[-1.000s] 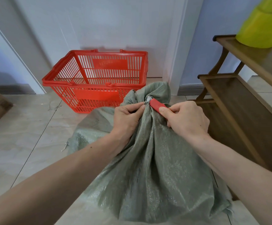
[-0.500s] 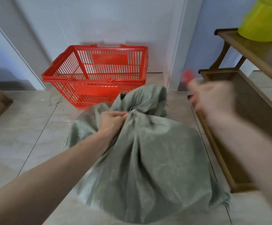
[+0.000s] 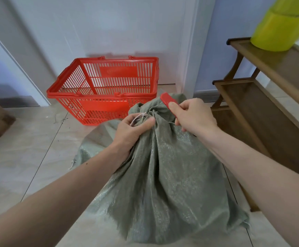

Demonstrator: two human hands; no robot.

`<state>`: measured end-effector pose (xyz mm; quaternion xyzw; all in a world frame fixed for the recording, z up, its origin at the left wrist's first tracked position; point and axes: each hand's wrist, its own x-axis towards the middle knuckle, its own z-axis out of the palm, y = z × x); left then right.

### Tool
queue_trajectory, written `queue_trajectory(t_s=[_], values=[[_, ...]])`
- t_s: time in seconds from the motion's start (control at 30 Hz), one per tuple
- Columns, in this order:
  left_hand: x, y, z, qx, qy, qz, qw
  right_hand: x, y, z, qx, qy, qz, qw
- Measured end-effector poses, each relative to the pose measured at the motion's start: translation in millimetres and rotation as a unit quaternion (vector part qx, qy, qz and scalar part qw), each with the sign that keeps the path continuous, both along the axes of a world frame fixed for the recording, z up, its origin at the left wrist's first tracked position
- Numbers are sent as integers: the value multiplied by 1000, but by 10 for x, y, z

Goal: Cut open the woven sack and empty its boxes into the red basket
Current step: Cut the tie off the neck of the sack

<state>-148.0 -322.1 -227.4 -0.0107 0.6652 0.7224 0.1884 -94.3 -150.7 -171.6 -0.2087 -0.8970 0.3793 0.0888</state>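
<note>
The left hand [image 3: 133, 128] pinches the sack [image 3: 163, 184] neck and its tie [image 3: 138, 117], to keep it steady; the right hand [image 3: 192, 115] grips the cutter [image 3: 168, 99] just beside. The basket [image 3: 107, 94] waits far, open.

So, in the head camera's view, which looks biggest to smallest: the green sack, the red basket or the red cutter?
1. Green sack, though it lies nearest the camera, which enlarges it.
2. Red basket.
3. Red cutter, held in the right hand.
</note>
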Motion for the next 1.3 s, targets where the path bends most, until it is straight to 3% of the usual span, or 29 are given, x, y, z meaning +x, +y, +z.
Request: queue_trajectory(t_s=[0.13, 0.47, 0.6, 0.8, 0.97, 1.07, 1.23, 1.3], values=[[6, 6, 163, 22, 25, -40, 999, -34, -70, -1, -15, -33, 27, 999], [-107, -76, 619, 35, 62, -118, 990, -66, 67, 469, -145, 47, 57, 987], [-142, -61, 807, 25, 35, -104, 994, -115, 58, 670, -131, 67, 57, 987], [-230, -55, 1063, 68, -22, -32, 997, -150, 54, 815, -137, 13, 79, 987], [-297, 8, 1089, 8, -36, 1, 999, -225, 29, 893, -255, 49, 18, 966], [-304, 39, 1140, 2, -47, 4, 999, -253, 1, 936, -223, 74, -32, 971], [-387, 4, 1203, -94, -155, 69, 981, -242, 58, 1014, -220, 87, 25, 971], [-456, -10, 1154, -116, -181, 44, 976, -216, 99, 1036, -216, 79, 52, 972]])
